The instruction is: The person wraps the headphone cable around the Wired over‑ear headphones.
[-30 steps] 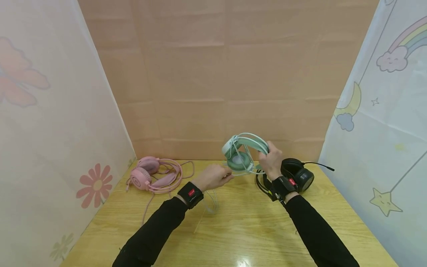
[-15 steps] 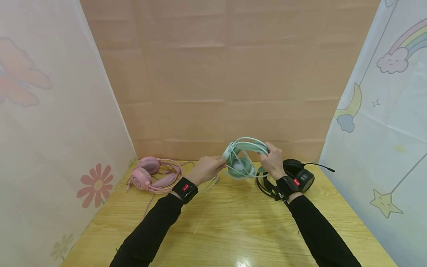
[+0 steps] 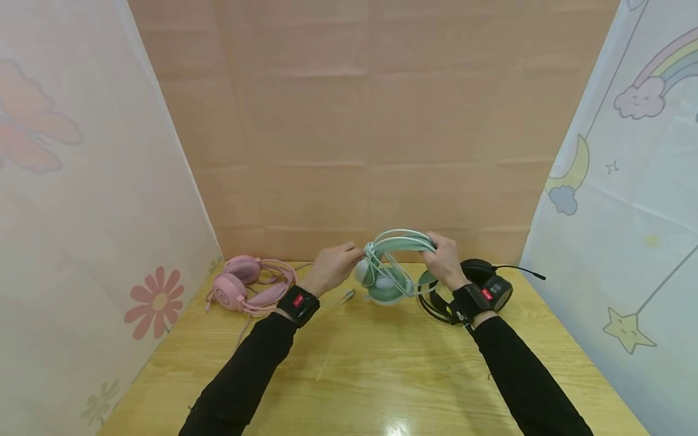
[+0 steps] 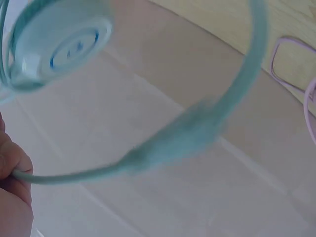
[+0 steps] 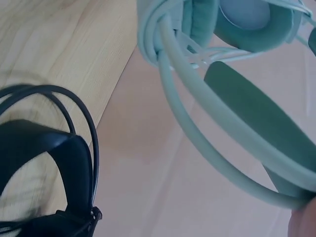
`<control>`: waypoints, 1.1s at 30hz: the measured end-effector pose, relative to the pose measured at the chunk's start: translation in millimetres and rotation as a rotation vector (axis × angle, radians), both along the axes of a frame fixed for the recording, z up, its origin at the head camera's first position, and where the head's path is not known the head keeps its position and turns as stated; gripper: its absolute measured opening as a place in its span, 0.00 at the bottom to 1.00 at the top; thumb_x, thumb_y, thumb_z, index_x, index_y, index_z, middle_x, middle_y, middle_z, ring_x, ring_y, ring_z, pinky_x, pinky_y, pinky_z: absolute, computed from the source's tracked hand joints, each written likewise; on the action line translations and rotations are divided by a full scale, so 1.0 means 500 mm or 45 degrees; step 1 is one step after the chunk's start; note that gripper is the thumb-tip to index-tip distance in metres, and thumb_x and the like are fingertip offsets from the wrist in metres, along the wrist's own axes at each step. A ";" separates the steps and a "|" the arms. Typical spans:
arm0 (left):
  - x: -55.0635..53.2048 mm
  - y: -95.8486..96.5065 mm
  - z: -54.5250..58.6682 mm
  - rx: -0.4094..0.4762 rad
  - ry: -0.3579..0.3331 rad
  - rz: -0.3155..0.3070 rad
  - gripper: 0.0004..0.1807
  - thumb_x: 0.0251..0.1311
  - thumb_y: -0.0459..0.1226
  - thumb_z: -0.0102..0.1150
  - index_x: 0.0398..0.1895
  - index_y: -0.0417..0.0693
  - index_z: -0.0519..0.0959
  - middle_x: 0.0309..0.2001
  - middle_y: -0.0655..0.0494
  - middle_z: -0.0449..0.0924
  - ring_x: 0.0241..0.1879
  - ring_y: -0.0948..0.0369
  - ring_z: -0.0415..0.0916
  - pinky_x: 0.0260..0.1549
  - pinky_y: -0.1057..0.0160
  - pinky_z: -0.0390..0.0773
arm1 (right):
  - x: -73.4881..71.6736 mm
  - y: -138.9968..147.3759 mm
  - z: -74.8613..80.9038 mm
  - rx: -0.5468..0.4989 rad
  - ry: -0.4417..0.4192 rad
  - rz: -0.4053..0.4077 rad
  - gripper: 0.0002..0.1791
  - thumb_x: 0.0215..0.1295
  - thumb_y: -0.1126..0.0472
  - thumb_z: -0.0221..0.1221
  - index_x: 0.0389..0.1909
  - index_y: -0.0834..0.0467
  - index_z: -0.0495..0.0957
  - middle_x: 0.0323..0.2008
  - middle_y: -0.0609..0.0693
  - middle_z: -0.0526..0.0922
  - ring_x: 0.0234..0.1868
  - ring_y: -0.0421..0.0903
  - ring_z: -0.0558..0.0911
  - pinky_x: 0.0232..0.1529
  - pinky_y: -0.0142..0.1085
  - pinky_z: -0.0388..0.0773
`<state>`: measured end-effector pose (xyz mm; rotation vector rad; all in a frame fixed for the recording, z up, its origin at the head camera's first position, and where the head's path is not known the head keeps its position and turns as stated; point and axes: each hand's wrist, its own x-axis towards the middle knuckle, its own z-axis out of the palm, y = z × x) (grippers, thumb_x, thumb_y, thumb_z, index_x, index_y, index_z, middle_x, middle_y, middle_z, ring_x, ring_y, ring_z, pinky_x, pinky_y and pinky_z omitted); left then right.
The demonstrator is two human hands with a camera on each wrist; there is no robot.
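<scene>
Mint-green headphones (image 3: 386, 293) are held up above the table's far side, their cable wound round the ear cups and headband. My right hand (image 3: 443, 263) grips them by the headband and the tubes above it. My left hand (image 3: 332, 266) pinches the mint cable (image 4: 74, 177) beside the left ear cup. In the left wrist view a thicker part (image 4: 173, 138) of that cable arcs away, blurred by motion. A small pale cable end (image 3: 348, 295) shows below the left hand. Fingertips of the right hand are partly hidden behind the headband.
Pink headphones (image 3: 231, 290) with a looped cable lie at the table's left back. Black headphones (image 3: 497, 292) with a boom microphone lie just right of my right hand. A brown paper wall (image 3: 327, 121) closes the back; printed cloth walls flank both sides.
My left hand has moved left, then up and back toward the ear cup, drawing the cable with it. The loose cable end has risen off its earlier spot. The mint headphones have sunk slightly.
</scene>
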<state>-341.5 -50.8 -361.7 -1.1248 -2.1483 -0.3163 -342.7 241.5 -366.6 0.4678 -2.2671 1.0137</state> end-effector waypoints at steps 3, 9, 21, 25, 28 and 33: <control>-0.005 -0.008 0.007 0.060 0.022 0.010 0.06 0.66 0.37 0.61 0.42 0.50 0.83 0.35 0.58 0.80 0.28 0.64 0.79 0.27 0.65 0.77 | 0.001 0.002 0.000 0.034 -0.021 0.039 0.10 0.58 0.67 0.56 0.21 0.56 0.67 0.16 0.46 0.60 0.19 0.43 0.62 0.26 0.35 0.58; -0.015 -0.016 0.017 0.125 0.008 0.029 0.05 0.65 0.37 0.62 0.41 0.49 0.84 0.35 0.59 0.81 0.28 0.64 0.79 0.27 0.64 0.77 | 0.005 0.011 -0.004 0.016 -0.125 0.136 0.07 0.61 0.68 0.54 0.25 0.56 0.70 0.19 0.48 0.64 0.20 0.43 0.63 0.27 0.36 0.59; -0.026 -0.017 0.009 0.199 0.013 0.088 0.06 0.64 0.38 0.62 0.42 0.51 0.84 0.34 0.58 0.81 0.28 0.63 0.78 0.26 0.62 0.77 | 0.003 0.020 -0.004 -0.030 -0.241 0.264 0.06 0.69 0.67 0.53 0.37 0.59 0.79 0.23 0.50 0.70 0.22 0.41 0.62 0.30 0.37 0.60; -0.030 -0.018 0.004 0.202 -0.014 0.092 0.07 0.64 0.37 0.62 0.43 0.49 0.85 0.33 0.57 0.80 0.26 0.62 0.76 0.25 0.63 0.75 | 0.006 0.022 -0.001 -0.153 -0.374 0.401 0.09 0.71 0.70 0.48 0.32 0.61 0.73 0.17 0.48 0.61 0.18 0.41 0.57 0.25 0.36 0.58; -0.033 -0.017 0.004 0.193 -0.039 0.098 0.07 0.64 0.37 0.62 0.43 0.50 0.85 0.32 0.57 0.79 0.26 0.62 0.75 0.24 0.63 0.74 | 0.015 0.024 0.006 -0.243 -0.446 0.505 0.13 0.73 0.71 0.44 0.28 0.58 0.69 0.16 0.46 0.59 0.17 0.43 0.54 0.23 0.37 0.57; -0.037 -0.012 0.007 0.181 -0.088 0.123 0.08 0.67 0.38 0.59 0.45 0.52 0.85 0.32 0.56 0.77 0.27 0.62 0.73 0.24 0.63 0.72 | 0.028 0.027 0.017 -0.398 -0.494 0.711 0.16 0.78 0.68 0.41 0.26 0.58 0.67 0.16 0.46 0.56 0.16 0.45 0.49 0.20 0.41 0.49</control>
